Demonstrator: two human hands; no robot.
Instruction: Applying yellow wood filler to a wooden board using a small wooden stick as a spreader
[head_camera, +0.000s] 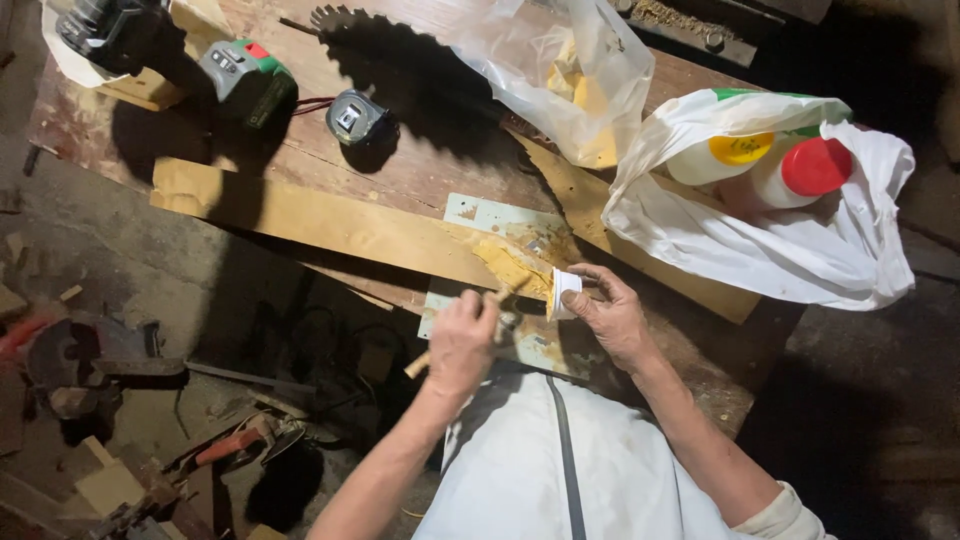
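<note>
My left hand (460, 340) is closed around a thin wooden-handled stick or brush (497, 296). Its tip rests on a yellow, glue-like smear (510, 265) at the end of a long wooden board (300, 215). My right hand (612, 318) pinches a small white cup or folded paper (563, 288) just right of the smear. Both hands hover over a pale metal plate (480, 213) lying on the worn wooden workbench (420, 170). I cannot tell what the white piece contains.
A circular saw blade (400, 60), a tape measure (355, 118) and a green-and-black power tool (245, 80) lie at the back. A clear bag (560, 70) and a white bag with red-capped and yellow-capped bottles (790, 170) sit right. Tools and wood scraps (90, 360) litter the floor left.
</note>
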